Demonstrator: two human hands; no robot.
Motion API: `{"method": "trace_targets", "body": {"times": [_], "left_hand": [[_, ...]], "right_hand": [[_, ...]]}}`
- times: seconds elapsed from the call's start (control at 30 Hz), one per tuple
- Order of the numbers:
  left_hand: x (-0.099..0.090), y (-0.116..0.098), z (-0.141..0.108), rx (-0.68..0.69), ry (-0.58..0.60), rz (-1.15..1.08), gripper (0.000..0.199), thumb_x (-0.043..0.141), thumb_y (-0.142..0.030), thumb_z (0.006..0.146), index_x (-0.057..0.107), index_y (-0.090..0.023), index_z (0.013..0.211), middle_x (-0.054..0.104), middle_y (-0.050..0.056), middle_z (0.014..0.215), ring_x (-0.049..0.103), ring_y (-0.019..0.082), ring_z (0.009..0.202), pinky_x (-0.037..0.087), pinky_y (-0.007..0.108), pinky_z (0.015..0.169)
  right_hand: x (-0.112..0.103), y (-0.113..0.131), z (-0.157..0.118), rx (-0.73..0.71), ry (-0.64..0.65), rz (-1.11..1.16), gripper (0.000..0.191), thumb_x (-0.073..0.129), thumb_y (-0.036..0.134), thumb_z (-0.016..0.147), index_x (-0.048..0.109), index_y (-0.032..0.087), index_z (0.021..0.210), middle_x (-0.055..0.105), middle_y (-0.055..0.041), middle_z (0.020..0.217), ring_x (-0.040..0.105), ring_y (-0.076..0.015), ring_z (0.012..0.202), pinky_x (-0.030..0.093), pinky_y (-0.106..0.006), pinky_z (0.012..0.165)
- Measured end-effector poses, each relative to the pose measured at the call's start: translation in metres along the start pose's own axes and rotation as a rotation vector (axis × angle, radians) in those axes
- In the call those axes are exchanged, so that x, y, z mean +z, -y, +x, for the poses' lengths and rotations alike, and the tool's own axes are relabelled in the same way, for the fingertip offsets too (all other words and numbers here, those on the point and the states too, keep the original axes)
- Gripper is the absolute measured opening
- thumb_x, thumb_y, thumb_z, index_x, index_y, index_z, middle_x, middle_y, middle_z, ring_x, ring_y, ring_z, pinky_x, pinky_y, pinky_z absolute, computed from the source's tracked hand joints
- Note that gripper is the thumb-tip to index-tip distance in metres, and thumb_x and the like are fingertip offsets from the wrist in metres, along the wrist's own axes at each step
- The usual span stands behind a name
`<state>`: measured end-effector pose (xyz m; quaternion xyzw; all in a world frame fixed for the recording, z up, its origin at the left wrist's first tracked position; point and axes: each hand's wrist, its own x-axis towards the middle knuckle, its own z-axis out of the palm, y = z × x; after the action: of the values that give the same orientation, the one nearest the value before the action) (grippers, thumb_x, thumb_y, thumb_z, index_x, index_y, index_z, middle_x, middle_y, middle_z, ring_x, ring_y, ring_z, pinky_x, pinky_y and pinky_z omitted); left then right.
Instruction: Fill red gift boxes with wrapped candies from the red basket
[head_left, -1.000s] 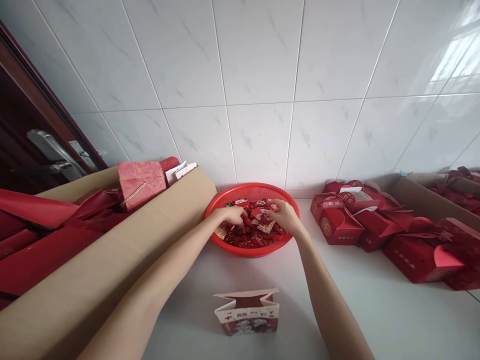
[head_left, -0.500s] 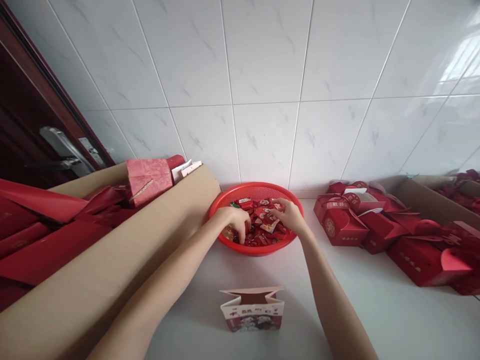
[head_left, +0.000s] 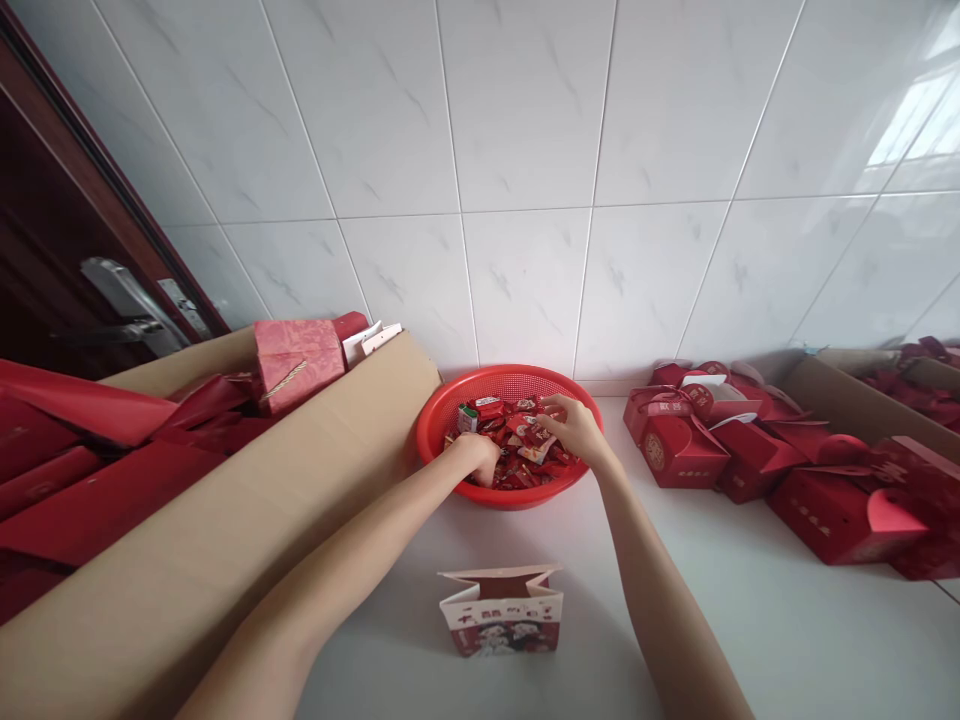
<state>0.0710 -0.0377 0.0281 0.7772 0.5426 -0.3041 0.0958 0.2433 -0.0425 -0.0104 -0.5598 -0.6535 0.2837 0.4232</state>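
A red plastic basket (head_left: 429, 425) holds a pile of wrapped candies (head_left: 525, 470), mostly red. My left hand (head_left: 480, 458) reaches down into the left front of the pile. Its fingers are curled, and whatever they grip is hidden. At the right side of the basket, my right hand (head_left: 576, 430) is bent over the candies, thumb and fingers closed on a red wrapped candy. Nearer to me, between my forearms, a small paper gift bag (head_left: 506, 625) with a cartoon couple printed on its front stands upright, its top open.
On the left, a long cardboard box (head_left: 300, 460) holds red folded bags and boxes. Several red gift boxes (head_left: 686, 450) are grouped on the right, with another cardboard box (head_left: 832, 385) behind them. A tiled wall (head_left: 525, 280) rises behind the basket, and a door handle (head_left: 135, 310) shows far left.
My left hand has moved slightly right and sunk deeper among the candies, its fingers now curled in. A green-and-white packet shows behind it. My right hand has barely moved.
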Motion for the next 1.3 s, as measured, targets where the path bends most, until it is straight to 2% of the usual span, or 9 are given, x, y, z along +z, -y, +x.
{"method": "trace_targets", "body": {"times": [0.13, 0.23, 0.37, 0.57, 0.83, 0.93, 1.03, 1.17, 1.3], "left_hand": [[0.004, 0.015, 0.005, 0.073, -0.033, -0.188, 0.022, 0.079, -0.020, 0.048, 0.071, -0.016, 0.068, 0.076, 0.015, 0.083, 0.071, 0.033, 0.078, 0.056, 0.036, 0.067], [0.004, 0.033, 0.008, 0.143, -0.047, -0.312, 0.012, 0.074, -0.022, 0.056, 0.067, -0.019, 0.066, 0.071, 0.005, 0.066, 0.067, 0.023, 0.064, 0.049, 0.027, 0.056], [0.002, 0.055, 0.011, 0.233, -0.138, -0.501, 0.010, 0.068, -0.024, 0.064, 0.067, -0.020, 0.073, 0.065, -0.002, 0.063, 0.061, 0.016, 0.059, 0.043, 0.022, 0.051], [0.003, 0.065, 0.019, 0.302, -0.312, -0.922, 0.023, 0.075, -0.035, 0.067, 0.067, -0.019, 0.081, 0.072, 0.001, 0.078, 0.066, 0.019, 0.071, 0.051, 0.027, 0.063], [0.011, 0.059, 0.037, 0.331, -0.648, -0.883, 0.021, 0.067, -0.033, 0.077, 0.070, -0.018, 0.092, 0.075, 0.004, 0.092, 0.069, 0.023, 0.088, 0.054, 0.032, 0.080], [0.013, 0.059, 0.036, 0.267, -0.716, -0.878, 0.040, 0.071, -0.023, 0.073, 0.069, -0.021, 0.114, 0.075, 0.005, 0.112, 0.069, 0.024, 0.103, 0.054, 0.031, 0.090], [0.015, 0.060, 0.029, 0.234, -0.735, -0.863, 0.064, 0.076, -0.018, 0.070, 0.061, -0.023, 0.133, 0.066, 0.008, 0.135, 0.066, 0.024, 0.116, 0.053, 0.031, 0.095], [0.016, 0.056, 0.017, 0.324, -0.765, -0.782, 0.040, 0.065, -0.014, 0.079, 0.070, -0.023, 0.118, 0.071, 0.003, 0.128, 0.067, 0.021, 0.113, 0.052, 0.029, 0.098], [0.015, 0.041, 0.014, 0.436, -0.549, -0.642, 0.035, 0.065, -0.015, 0.079, 0.075, -0.023, 0.112, 0.075, 0.005, 0.116, 0.070, 0.024, 0.107, 0.053, 0.028, 0.092]], "right_hand": [[0.000, -0.001, 0.000, -0.040, 0.001, 0.003, 0.020, 0.069, 0.029, 0.083, 0.070, 0.020, 0.101, 0.073, -0.0041, 0.088, 0.069, -0.0187, 0.080, 0.053, -0.027, 0.068], [0.000, -0.001, 0.000, -0.041, 0.005, 0.010, 0.019, 0.070, 0.033, 0.083, 0.071, 0.020, 0.097, 0.073, -0.0046, 0.085, 0.069, -0.0197, 0.081, 0.053, -0.027, 0.067], [0.000, -0.001, 0.000, -0.035, 0.010, 0.009, 0.018, 0.069, 0.032, 0.083, 0.070, 0.020, 0.096, 0.073, -0.0040, 0.083, 0.069, -0.0192, 0.077, 0.052, -0.027, 0.065], [0.001, -0.002, 0.001, -0.067, 0.009, -0.013, 0.019, 0.068, 0.034, 0.081, 0.070, 0.020, 0.094, 0.072, -0.0028, 0.082, 0.068, -0.0185, 0.075, 0.051, -0.028, 0.066], [0.000, -0.002, 0.000, -0.066, 0.031, -0.010, 0.020, 0.067, 0.033, 0.083, 0.070, 0.020, 0.097, 0.072, -0.0028, 0.083, 0.068, -0.0187, 0.076, 0.052, -0.028, 0.066], [0.000, -0.004, 0.001, -0.071, 0.027, -0.011, 0.019, 0.067, 0.032, 0.082, 0.070, 0.021, 0.097, 0.073, -0.0027, 0.082, 0.069, -0.0186, 0.075, 0.052, -0.027, 0.066], [0.001, -0.005, 0.002, -0.076, 0.016, -0.015, 0.018, 0.069, 0.030, 0.081, 0.070, 0.020, 0.097, 0.073, -0.0026, 0.080, 0.069, -0.0188, 0.074, 0.052, -0.028, 0.066], [0.001, -0.006, 0.001, -0.078, 0.017, 0.003, 0.017, 0.069, 0.029, 0.079, 0.070, 0.020, 0.094, 0.073, -0.0028, 0.079, 0.068, -0.0182, 0.072, 0.052, -0.028, 0.064], [0.000, -0.002, 0.000, -0.083, -0.001, 0.035, 0.014, 0.065, 0.024, 0.079, 0.071, 0.020, 0.091, 0.074, -0.0032, 0.080, 0.069, -0.0183, 0.073, 0.053, -0.027, 0.064]]}}
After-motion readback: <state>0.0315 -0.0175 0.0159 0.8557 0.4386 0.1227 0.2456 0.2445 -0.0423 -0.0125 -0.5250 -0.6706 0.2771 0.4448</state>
